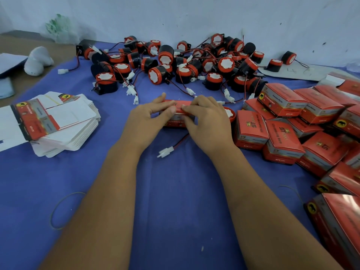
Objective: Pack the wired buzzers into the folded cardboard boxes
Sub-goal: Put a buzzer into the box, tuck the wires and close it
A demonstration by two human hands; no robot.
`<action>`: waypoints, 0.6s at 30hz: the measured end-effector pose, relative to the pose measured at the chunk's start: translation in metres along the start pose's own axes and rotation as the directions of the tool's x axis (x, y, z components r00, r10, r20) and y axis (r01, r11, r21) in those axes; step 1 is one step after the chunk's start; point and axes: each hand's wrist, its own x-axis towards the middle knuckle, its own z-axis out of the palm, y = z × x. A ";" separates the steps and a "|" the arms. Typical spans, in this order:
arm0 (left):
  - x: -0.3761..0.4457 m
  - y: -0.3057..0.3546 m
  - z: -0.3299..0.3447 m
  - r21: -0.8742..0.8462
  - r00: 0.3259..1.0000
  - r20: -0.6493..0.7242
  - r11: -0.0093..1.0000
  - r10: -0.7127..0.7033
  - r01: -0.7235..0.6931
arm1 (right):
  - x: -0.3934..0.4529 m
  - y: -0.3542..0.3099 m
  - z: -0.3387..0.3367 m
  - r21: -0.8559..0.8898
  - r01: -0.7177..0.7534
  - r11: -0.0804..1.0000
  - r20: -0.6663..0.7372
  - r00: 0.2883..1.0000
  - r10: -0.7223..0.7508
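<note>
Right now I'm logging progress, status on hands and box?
Left hand and right hand both pinching red box, flaps unfinished. Buzzer waiting beside it. White connector trailing near wrists.

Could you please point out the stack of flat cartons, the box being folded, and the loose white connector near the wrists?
stack of flat cartons (58, 121), head view, top sheet.
box being folded (180, 103), head view, top face.
white connector (166, 152), head view, plug body.

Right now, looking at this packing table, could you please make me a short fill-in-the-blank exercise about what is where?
1. Both hands, left hand and right hand, hold one red ____ between them.
2. The stack of flat unfolded boxes lies on the person's ____ side.
3. The loose buzzers are piled at the far edge, against the ____.
4. The cloth on the table is ____.

Missing words: box; left; wall; blue
</note>
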 end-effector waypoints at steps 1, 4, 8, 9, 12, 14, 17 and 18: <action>0.000 -0.001 -0.001 0.010 1.000 0.011 1.000 -0.002 0.002 | 0.001 0.000 0.000 -0.019 -0.004 1.000 0.011 1.000 0.005; 0.000 -0.003 -0.001 0.125 1.000 0.014 0.992 0.017 -0.019 | 0.004 -0.002 0.001 -0.040 -0.035 0.999 0.024 0.999 0.036; -0.002 -0.002 0.000 0.203 0.999 0.030 0.979 -0.012 0.006 | 0.003 -0.004 0.002 -0.055 -0.059 0.997 0.030 0.998 0.061; -0.002 -0.002 0.001 0.216 0.999 0.031 0.976 -0.016 0.009 | 0.003 -0.005 0.002 -0.049 -0.072 0.996 0.036 0.997 0.073; -0.004 0.001 0.001 0.238 0.999 0.028 0.971 -0.025 0.018 | 0.002 -0.006 0.003 0.032 -0.155 0.987 0.070 0.986 0.152; -0.004 0.001 0.000 0.266 0.999 0.036 0.964 -0.040 0.029 | 0.000 -0.006 0.004 0.072 -0.189 0.979 0.093 0.979 0.182; -0.007 0.000 0.001 0.313 0.998 0.028 0.949 -0.053 0.042 | -0.006 -0.008 0.007 0.069 -0.193 0.979 0.136 0.974 0.182; -0.008 0.000 0.003 0.322 0.999 0.005 0.946 -0.050 0.046 | -0.007 -0.009 0.008 0.076 -0.202 0.976 0.155 0.970 0.189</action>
